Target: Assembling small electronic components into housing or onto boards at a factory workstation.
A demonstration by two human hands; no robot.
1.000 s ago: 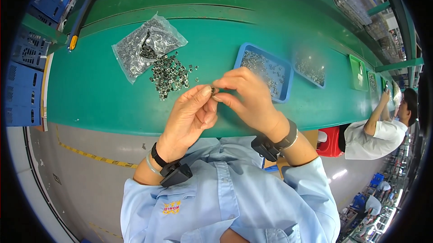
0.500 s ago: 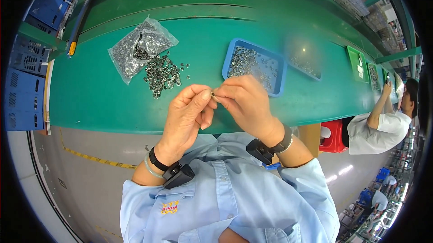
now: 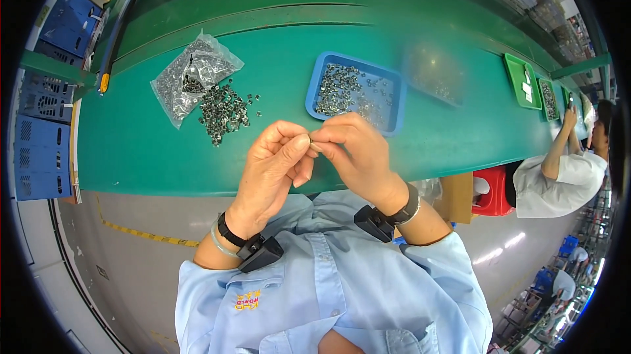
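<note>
My left hand (image 3: 276, 162) and my right hand (image 3: 358, 152) meet fingertip to fingertip above the near edge of the green bench. Both are pinched closed around one tiny part, mostly covered by the fingers, so its kind does not show. Beyond my left hand lies a loose heap of small shiny metal parts (image 3: 223, 112). It spills from an open clear plastic bag (image 3: 172, 85) full of similar pieces. Past my right hand stands a blue tray (image 3: 396, 101) with many small metal parts (image 3: 338, 88) gathered mostly on its left side.
A blurred second tray (image 3: 437, 85) sits right of the blue one. Farther right are a green tray (image 3: 524, 81) and a co-worker in a white shirt (image 3: 559, 180) beside a red stool (image 3: 493, 191). Blue crates (image 3: 43, 157) are stacked at the left.
The view has shifted slightly, so the bag, heap and blue tray appear farther left. Both hands keep the same fingertip pinch.
</note>
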